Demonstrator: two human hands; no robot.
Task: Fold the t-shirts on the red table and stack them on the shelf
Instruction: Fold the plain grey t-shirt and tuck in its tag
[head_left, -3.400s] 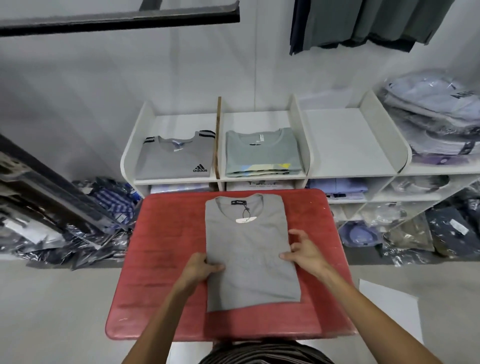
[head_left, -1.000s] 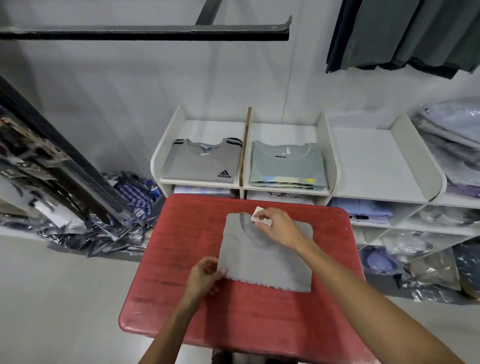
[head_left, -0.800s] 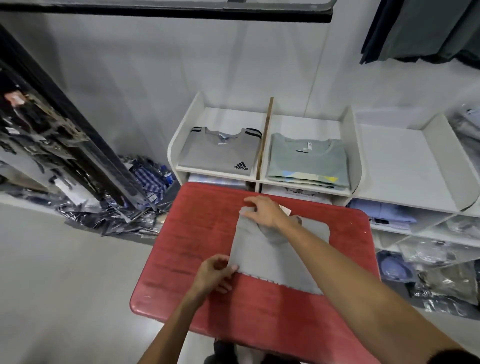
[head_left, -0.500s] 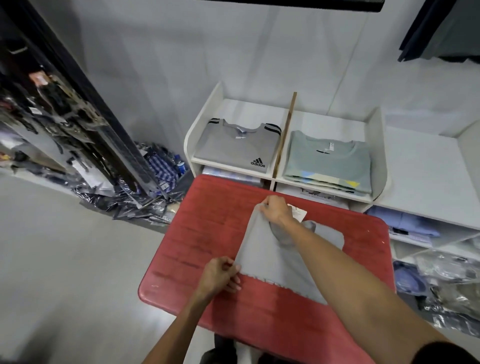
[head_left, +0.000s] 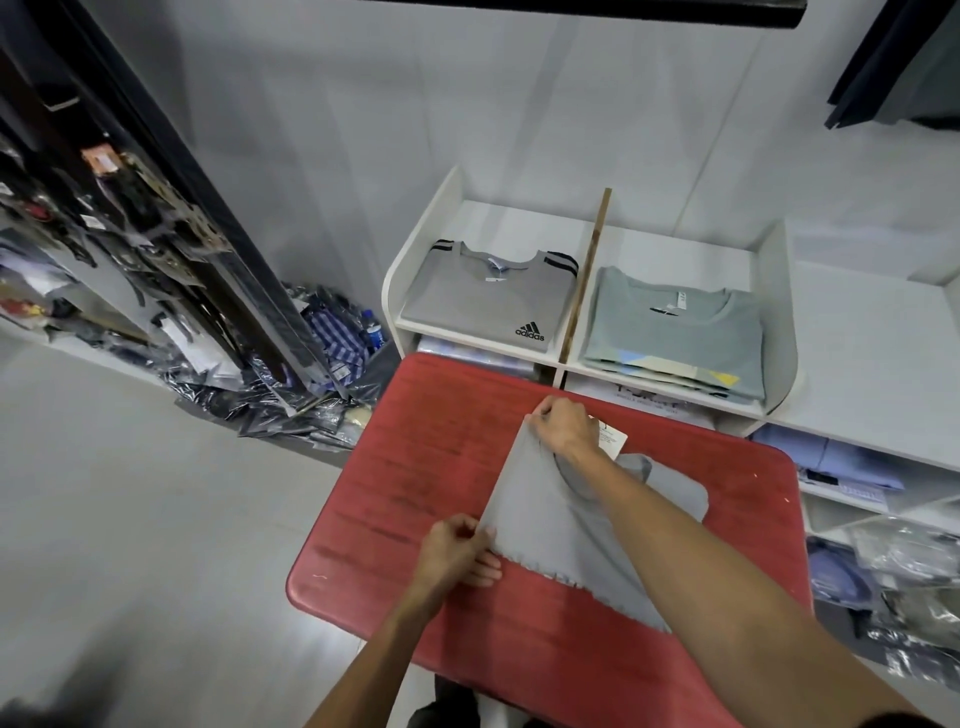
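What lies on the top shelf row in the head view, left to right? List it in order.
Grey Adidas t-shirt in the left compartment → wooden divider strip → stack of pale green t-shirts → bare white compartment on the right.

Shop corner with pale walls and a grey floor
A black rail (head_left: 597, 8) runs overhead; dark garments (head_left: 904, 62) hang upper right; plastic-wrapped clothes (head_left: 291, 395) heap on the floor (head_left: 130, 493) at left.

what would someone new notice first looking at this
The red table fills the middle, with both hands gripping a folded grey t-shirt on it: left hand at the near left corner, right hand at the far left. Behind, the white shelf holds folded shirts.
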